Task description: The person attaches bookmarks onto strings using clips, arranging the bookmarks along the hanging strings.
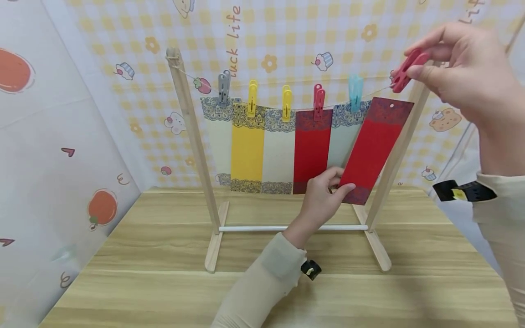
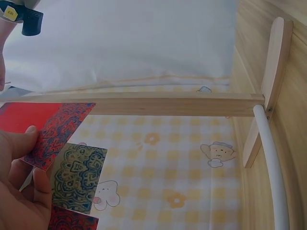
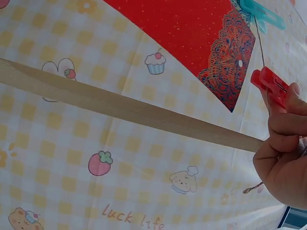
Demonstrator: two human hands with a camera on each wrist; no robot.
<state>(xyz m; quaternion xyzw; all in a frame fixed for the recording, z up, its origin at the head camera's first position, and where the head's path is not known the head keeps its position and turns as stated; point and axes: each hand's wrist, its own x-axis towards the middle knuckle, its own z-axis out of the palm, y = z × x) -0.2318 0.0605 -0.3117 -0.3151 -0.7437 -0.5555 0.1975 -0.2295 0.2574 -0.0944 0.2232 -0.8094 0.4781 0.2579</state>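
My left hand [image 1: 321, 196] pinches the lower edge of a red paper bookmark [image 1: 371, 146] with patterned ends and a small hole near its top. The bookmark tilts in front of the right post, its top just below the string. In the left wrist view, thumb and fingers hold its patterned end [image 2: 60, 129]. My right hand [image 1: 471, 68] pinches a red clothespin [image 1: 406, 73] at the string's right part. In the right wrist view the clothespin [image 3: 271, 86] overlaps the string, apart from the bookmark's holed corner [image 3: 235, 72].
Several bookmarks hang on the string under grey, yellow, red and light-blue clothespins [image 1: 355, 93]; one is yellow [image 1: 247, 155], another red [image 1: 312, 150]. The wooden frame [image 1: 193, 136] with a white lower bar [image 1: 254, 228] stands on a wood-grain table [image 1: 143, 255] before a checked cloth [image 1: 262, 27].
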